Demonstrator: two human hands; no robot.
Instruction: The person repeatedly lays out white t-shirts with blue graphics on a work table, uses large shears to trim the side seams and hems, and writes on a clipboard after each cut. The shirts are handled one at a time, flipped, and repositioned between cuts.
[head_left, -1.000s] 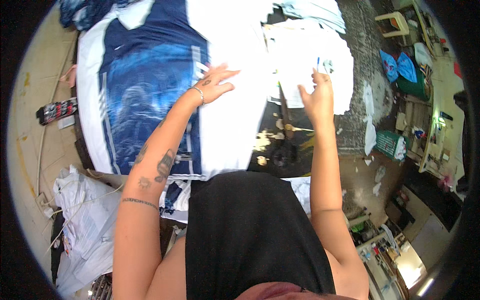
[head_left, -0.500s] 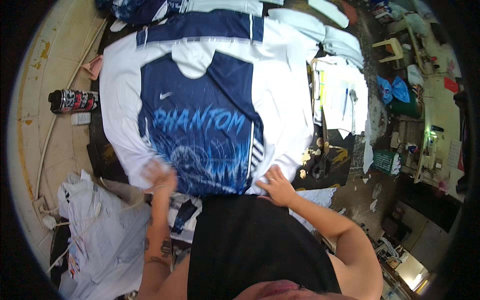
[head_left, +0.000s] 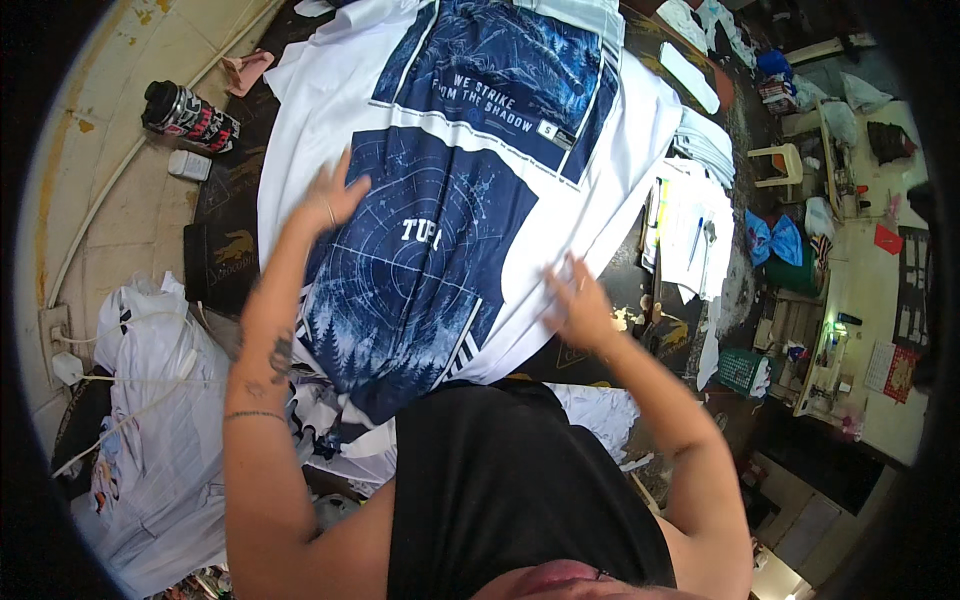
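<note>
A large white sheet of fabric (head_left: pixel 600 170) printed with dark blue jersey panels (head_left: pixel 420 270) lies spread over the dark table (head_left: pixel 215 265). My left hand (head_left: pixel 330 197) rests flat, fingers apart, on the left edge of the near blue panel. My right hand (head_left: pixel 578 300) hovers with spread fingers over the white right edge of the sheet, slightly blurred. Neither hand holds anything. A second blue panel (head_left: pixel 510 70) lies farther up the sheet.
A dark printed bottle (head_left: pixel 185 110) lies on the floor at the upper left. Heaped white bags and fabric (head_left: pixel 160 420) sit at my lower left. Papers (head_left: pixel 690 225) lie right of the sheet; a plastic chair (head_left: pixel 775 160) and cluttered shelves (head_left: pixel 830 340) stand further right.
The sheet now shows a different blue panel than before. Both hands have come up from the near edge, the left to the panel's left side, the right over the white margin.
</note>
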